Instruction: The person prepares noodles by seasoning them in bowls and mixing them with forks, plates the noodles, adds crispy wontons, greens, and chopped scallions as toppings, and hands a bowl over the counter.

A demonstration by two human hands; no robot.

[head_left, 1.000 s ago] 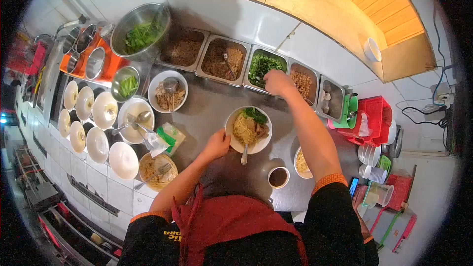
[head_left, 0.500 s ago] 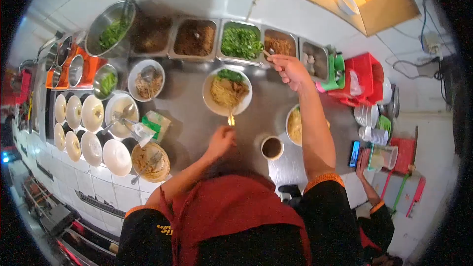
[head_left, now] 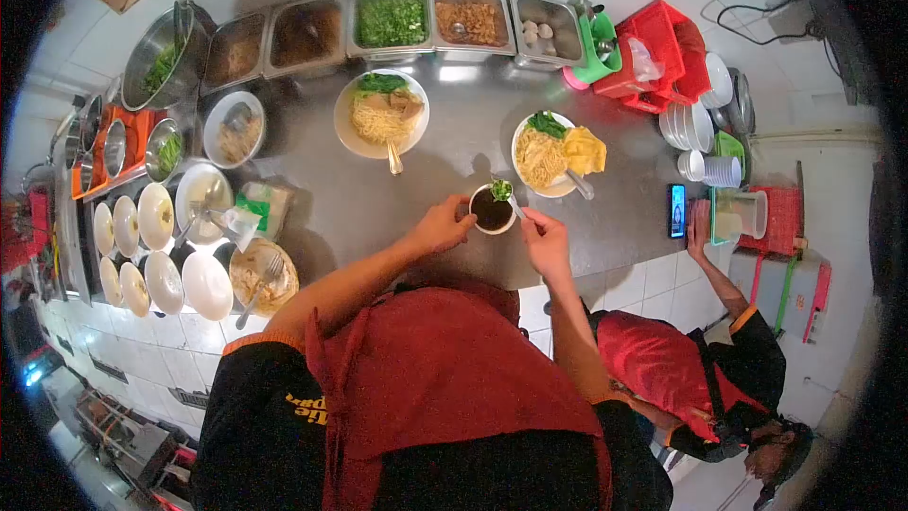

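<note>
My left hand [head_left: 445,229] is closed on the left rim of a small white bowl [head_left: 479,223] of dark broth. In my right hand [head_left: 546,244] is a spoon [head_left: 517,207], its tip loaded with chopped green onion [head_left: 500,190] just over the broth. Behind the small bowl, to the left, stands a noodle bowl [head_left: 352,144] with greens, meat and a gold-coloured spoon. Farther right, a second noodle bowl [head_left: 520,153] holds noodles, greens, a folded yellow piece and a spoon.
Metal trays of green onion [head_left: 392,21], brown mince [head_left: 470,19] and pale balls [head_left: 538,35] line the back. Several white bowls [head_left: 207,281] stand at the left. Red baskets [head_left: 653,52] and stacked bowls [head_left: 688,127] are at the right, near a co-worker [head_left: 653,350] and a phone [head_left: 676,211].
My right hand has come back from the trays to the small bowl, bringing green onion on the spoon. My left hand has moved right and taken the bowl's rim. The view has shifted.
</note>
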